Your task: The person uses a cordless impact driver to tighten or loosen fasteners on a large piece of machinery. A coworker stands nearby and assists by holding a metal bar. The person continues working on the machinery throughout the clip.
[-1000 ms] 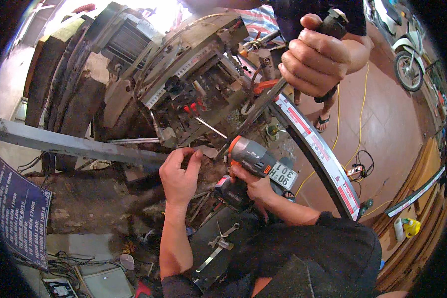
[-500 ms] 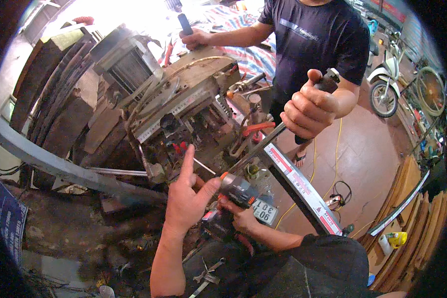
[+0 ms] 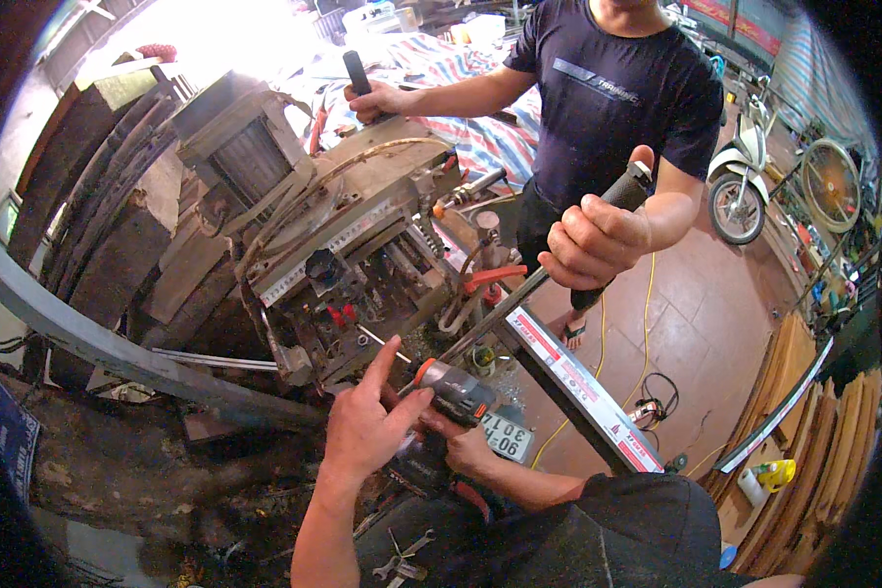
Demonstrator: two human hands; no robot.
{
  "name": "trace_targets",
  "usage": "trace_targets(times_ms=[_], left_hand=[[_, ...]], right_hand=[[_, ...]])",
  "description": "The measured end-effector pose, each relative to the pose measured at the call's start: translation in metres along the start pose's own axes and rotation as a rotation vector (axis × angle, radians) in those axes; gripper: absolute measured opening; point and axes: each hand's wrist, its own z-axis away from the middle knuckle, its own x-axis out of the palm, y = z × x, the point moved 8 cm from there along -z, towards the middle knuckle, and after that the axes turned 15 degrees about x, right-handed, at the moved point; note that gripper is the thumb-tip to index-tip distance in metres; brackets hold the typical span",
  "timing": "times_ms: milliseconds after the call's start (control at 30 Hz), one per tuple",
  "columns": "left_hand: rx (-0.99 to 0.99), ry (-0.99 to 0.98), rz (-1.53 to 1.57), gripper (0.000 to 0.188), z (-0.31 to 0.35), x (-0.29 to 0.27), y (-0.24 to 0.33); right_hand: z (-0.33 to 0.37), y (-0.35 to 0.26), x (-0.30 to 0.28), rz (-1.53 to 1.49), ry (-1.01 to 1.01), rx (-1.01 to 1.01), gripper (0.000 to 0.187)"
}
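My right hand (image 3: 468, 447) is wrapped round the handle of a cordless drill driver (image 3: 458, 392), dark grey with an orange ring at its nose. A long thin bit (image 3: 386, 344) points from it up and left towards the machine. My left hand (image 3: 365, 431) is beside the drill's nose, index finger stretched out along the bit and thumb spread; its other fingers are mostly hidden. Beyond the bit, a small red part (image 3: 342, 315) sits on the grimy machine (image 3: 372, 265). A ring-shaped piece (image 3: 365, 340) lies near it.
Across the machine, a person (image 3: 617, 108) in a dark shirt grips two black handles. A long rail with a white-and-red label strip (image 3: 588, 392) runs down to the right. Wrenches (image 3: 402, 563) lie near my lap. Wooden boards (image 3: 813, 480) and a motorbike (image 3: 740, 186) are at right.
My view has shifted a little. The drill and my left hand have drawn back slightly from the red part, with the bit still pointing at the machine. The other person keeps both handles.
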Motion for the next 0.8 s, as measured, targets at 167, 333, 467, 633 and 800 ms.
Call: trace_targets(times_ms=[167, 333, 467, 633, 800], left_hand=[[0.002, 0.020, -0.005, 0.074, 0.001, 0.000, -0.008], [0.020, 0.075, -0.028, 0.070, 0.006, -0.001, -0.007], [-0.104, 0.073, 0.073, 0.060, 0.013, 0.003, -0.016], [-0.144, 0.065, 0.063, 0.057, 0.019, 0.003, -0.019], [-0.152, 0.057, 0.062, 0.057, 0.025, 0.003, -0.019]], right_hand=[[0.000, 0.000, 0.000, -0.022, 0.003, 0.034, 0.030], [0.000, -0.003, 0.000, -0.024, -0.003, 0.017, 0.028], [0.001, -0.002, -0.002, -0.030, -0.001, 0.004, 0.031], [0.002, 0.002, -0.002, -0.013, 0.000, 0.036, 0.029], [0.008, -0.003, 0.002, 0.030, -0.020, 0.003, 0.028]])
